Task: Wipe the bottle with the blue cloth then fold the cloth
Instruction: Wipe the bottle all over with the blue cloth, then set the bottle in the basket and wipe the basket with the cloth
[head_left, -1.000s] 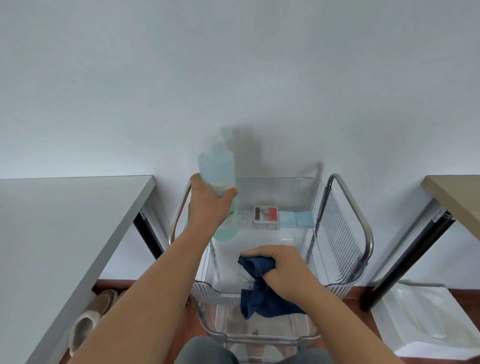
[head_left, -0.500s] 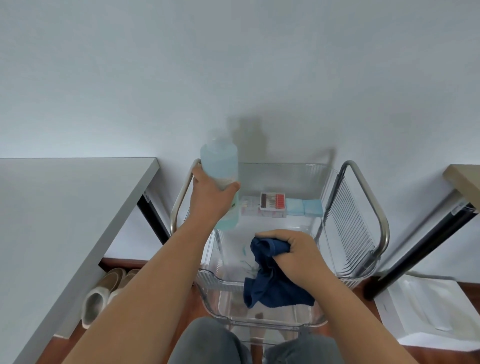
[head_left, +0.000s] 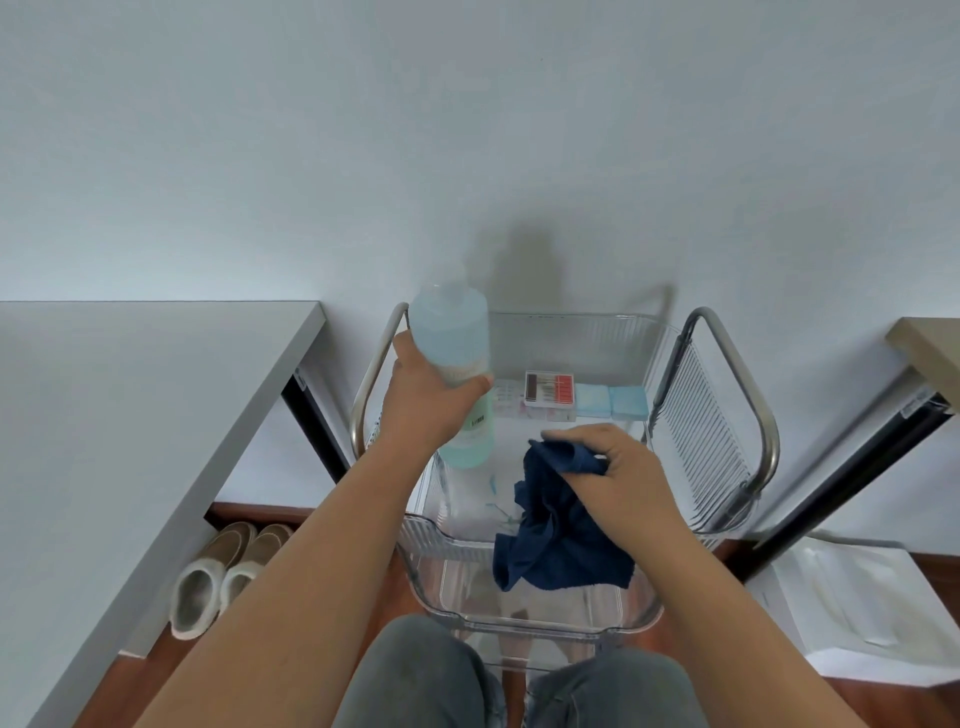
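1. Far left of the clear cart (head_left: 535, 621), you have a grey surface (head_left: 130, 415) running along the wall, and a pair of slippers (head_left: 223, 574) lies on the floor under its near edge.
2. Your left hand (head_left: 428, 402) is wrapped around the middle of the bottle (head_left: 457, 338), fingers closed on its label band, above the cart's left rear corner and just inside the left metal handle (head_left: 371, 374).
3. The bottle is pale blue and translucent; it is tilted with its bottom towards you and its blurred top towards the wall, lifted clear of the cart's tray.
4. At the back of the cart's top tray, right of the bottle, sits a small box with a red and brown label (head_left: 549, 388), and two light blue blocks (head_left: 613, 401) lie just beside it.
5. Your right hand (head_left: 621, 478) is over the middle of the cart, thumb and fingers pinched on the upper edge of the blue cloth (head_left: 556, 540).
6. The cloth is dark blue and crumpled; it hangs from your grip over the front of the tray, near the bottle but apart from it.
7. Right of the cart, a dark leg carries a tan surface (head_left: 930, 348), and a white bag (head_left: 862, 608) lies on the floor.
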